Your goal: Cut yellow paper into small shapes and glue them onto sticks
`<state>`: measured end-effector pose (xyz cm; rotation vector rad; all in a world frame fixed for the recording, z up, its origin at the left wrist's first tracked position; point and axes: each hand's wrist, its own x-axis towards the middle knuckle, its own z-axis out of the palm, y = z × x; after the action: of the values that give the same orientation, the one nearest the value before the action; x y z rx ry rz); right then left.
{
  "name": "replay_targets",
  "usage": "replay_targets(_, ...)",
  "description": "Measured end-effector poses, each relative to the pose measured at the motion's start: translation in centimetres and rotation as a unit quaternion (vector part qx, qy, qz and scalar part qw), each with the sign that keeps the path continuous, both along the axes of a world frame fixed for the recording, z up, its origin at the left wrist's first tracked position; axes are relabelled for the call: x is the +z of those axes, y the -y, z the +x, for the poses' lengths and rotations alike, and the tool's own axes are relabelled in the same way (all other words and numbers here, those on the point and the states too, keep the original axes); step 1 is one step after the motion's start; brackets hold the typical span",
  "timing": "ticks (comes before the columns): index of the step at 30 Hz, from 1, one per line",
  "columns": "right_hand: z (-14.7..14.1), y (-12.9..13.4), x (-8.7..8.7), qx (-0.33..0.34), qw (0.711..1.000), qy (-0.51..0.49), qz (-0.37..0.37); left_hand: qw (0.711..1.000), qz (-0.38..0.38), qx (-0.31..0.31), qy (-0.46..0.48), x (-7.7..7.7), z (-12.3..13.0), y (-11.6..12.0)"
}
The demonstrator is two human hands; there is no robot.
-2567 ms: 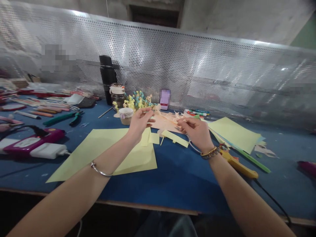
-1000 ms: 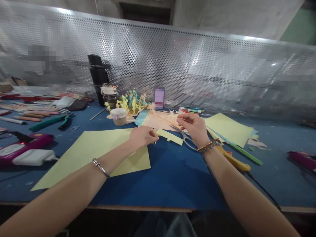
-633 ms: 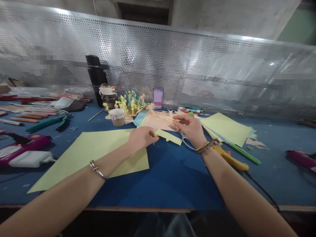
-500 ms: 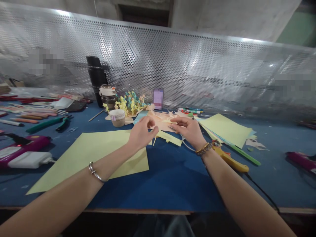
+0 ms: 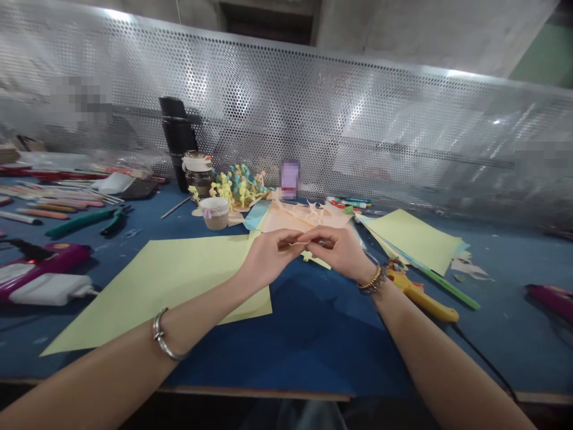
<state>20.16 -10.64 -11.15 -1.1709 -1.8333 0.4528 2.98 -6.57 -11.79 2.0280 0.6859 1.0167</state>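
My left hand [image 5: 271, 254] and my right hand [image 5: 336, 248] meet over the middle of the blue table, fingertips pinched together. Between them runs a thin pale strip [image 5: 297, 243], probably paper, with one end in each hand. The fingers cover most of it. Under my left wrist lies a large pale yellow paper sheet [image 5: 179, 280]. Just beyond my hands are peach paper scraps [image 5: 286, 216], and a small yellow paper piece [image 5: 321, 261] lies below my right fingers. A yellow glue gun [image 5: 423, 298] rests beside my right wrist.
A small white cup [image 5: 213, 214] stands near yellow and teal paper flowers [image 5: 230, 192] and a lidded jar [image 5: 197, 173]. Green-handled pliers [image 5: 83, 222] and a purple power strip [image 5: 67, 260] lie left. More yellow paper [image 5: 414, 239] and a green cutter [image 5: 452, 288] lie right. A perforated metal panel [image 5: 286, 113] closes the back.
My hands were apart and have come together, fingertips meeting, slightly nearer to me. The left thumb and fingers have closed onto the thin strip. The view has shifted slightly.
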Motion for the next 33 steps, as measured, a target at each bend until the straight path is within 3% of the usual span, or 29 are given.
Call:
replay_targets(4,0.0,0.0,0.3,-0.003,1.000,-0.022,-0.009,0.999,-0.029,0.035,0.000,0.0,-0.1,-0.1)
replay_targets(6,0.9,-0.1,0.6,-0.050,0.999,-0.004,0.003,0.998,-0.043,0.053,-0.008,0.1,-0.2,-0.1)
replay_targets(8,2.6,-0.2,0.9,-0.138,0.988,0.065,0.020,0.996,-0.056,0.063,-0.009,0.2,-0.2,-0.1)
replay_targets(11,5.5,-0.3,1.0,-0.230,0.944,0.225,-0.077,0.993,-0.095,0.066,0.023,0.2,-0.3,-0.2)
replay_targets(14,7.6,-0.2,0.6,-0.233,0.897,0.317,-0.202,0.984,-0.148,0.068,0.069,0.1,-0.2,-0.4)
replay_targets(17,8.4,-0.3,0.2,-0.235,0.869,0.358,-0.247,0.977,-0.170,0.079,0.099,0.0,-0.2,-0.8)
replay_targets(20,7.9,-0.5,0.1,-0.263,0.859,0.365,-0.244,0.973,-0.162,0.090,0.134,0.0,-0.4,-1.4)
replay_targets(23,6.5,-0.5,0.3,-0.263,0.885,0.339,-0.181,0.966,-0.152,0.111,0.176,0.1,-0.8,-2.0)
replay_targets(27,5.3,-0.2,1.1,-0.211,0.915,0.330,-0.097,0.958,-0.151,0.130,0.207,0.6,-1.0,-2.3)
replay_targets(30,7.0,0.3,1.9,-0.286,0.890,0.340,-0.105,0.961,-0.138,0.135,0.199,0.9,-1.1,-2.1)
replay_targets(33,10.0,1.0,2.4,-0.375,0.843,0.356,-0.149,0.965,-0.129,0.139,0.182,0.8,-1.0,-2.0)
